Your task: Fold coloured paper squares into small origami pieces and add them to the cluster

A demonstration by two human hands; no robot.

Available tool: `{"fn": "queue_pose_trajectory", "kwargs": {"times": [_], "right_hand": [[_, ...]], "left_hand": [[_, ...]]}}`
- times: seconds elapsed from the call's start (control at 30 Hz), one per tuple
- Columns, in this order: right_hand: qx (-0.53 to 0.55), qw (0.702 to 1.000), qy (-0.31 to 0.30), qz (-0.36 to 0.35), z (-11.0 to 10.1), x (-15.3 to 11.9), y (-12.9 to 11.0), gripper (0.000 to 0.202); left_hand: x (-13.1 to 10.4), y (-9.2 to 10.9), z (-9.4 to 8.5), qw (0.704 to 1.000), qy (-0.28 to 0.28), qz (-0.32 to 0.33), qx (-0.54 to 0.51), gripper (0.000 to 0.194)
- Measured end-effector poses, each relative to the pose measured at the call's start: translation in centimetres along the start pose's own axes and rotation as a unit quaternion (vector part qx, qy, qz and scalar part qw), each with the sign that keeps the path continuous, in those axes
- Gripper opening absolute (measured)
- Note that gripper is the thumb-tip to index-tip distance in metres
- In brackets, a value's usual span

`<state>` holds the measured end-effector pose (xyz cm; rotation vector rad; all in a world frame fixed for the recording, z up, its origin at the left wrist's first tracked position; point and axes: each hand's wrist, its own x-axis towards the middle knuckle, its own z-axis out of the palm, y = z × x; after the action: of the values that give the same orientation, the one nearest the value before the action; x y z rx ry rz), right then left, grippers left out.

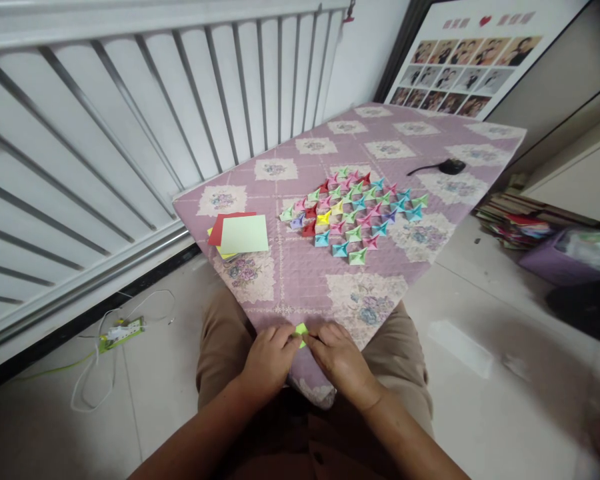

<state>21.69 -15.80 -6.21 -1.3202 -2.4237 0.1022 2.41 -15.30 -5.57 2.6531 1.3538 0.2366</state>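
Note:
A small folded piece of yellow-green paper (301, 331) lies between my two hands at the near corner of the table. My left hand (274, 357) grips its left side with closed fingers. From the right, my right hand (339, 357) pinches the other side, and the fingers cover part of the paper. Farther up the cloth stand several small folded paper pieces (353, 234) in rows, in green, pink, red, blue, yellow and purple. To the left is a stack of square paper sheets (245, 233), pale green on top with red and yellow beneath.
A purple floral cloth (300, 280) covers the table. A black object with a thin handle or cord (451, 167) lies at its right. A white radiator (155, 100) runs along the left. On the floor are a power strip (123, 332) with cables and a purple container (555, 257).

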Motion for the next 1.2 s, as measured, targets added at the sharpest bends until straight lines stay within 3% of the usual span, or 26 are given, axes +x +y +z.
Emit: {"fn": "queue_pose_trajectory", "kwargs": {"times": [0.23, 0.37, 0.47, 0.6, 0.9, 1.2], "right_hand": [[0.082, 0.996, 0.014, 0.028, -0.4, 0.1, -0.2, 0.024], [0.09, 0.985, 0.032, 0.142, -0.5, 1.5, -0.3, 0.017], [0.038, 0.976, 0.046, 0.207, -0.2, 3.0, -0.4, 0.032], [-0.019, 0.976, 0.021, 0.214, 0.8, 4.4, -0.5, 0.059], [-0.032, 0.972, -0.059, 0.226, 1.4, 4.5, 0.5, 0.062], [0.004, 0.974, 0.014, 0.227, 1.3, 4.2, 1.0, 0.05]], "left_hand": [[-2.1, 1.0, 0.3, 0.999, -0.009, 0.027, 0.023, 0.04], [-2.2, 1.2, 0.1, 0.999, -0.011, 0.033, 0.036, 0.041], [-2.2, 1.3, 0.3, 0.998, -0.005, 0.034, 0.044, 0.04], [-2.3, 1.3, 0.9, 0.998, 0.026, 0.028, 0.053, 0.038], [-2.7, 0.9, 2.2, 0.996, 0.059, 0.032, 0.066, 0.037], [-3.0, 1.1, 2.8, 0.995, 0.072, 0.014, 0.067, 0.037]]}}
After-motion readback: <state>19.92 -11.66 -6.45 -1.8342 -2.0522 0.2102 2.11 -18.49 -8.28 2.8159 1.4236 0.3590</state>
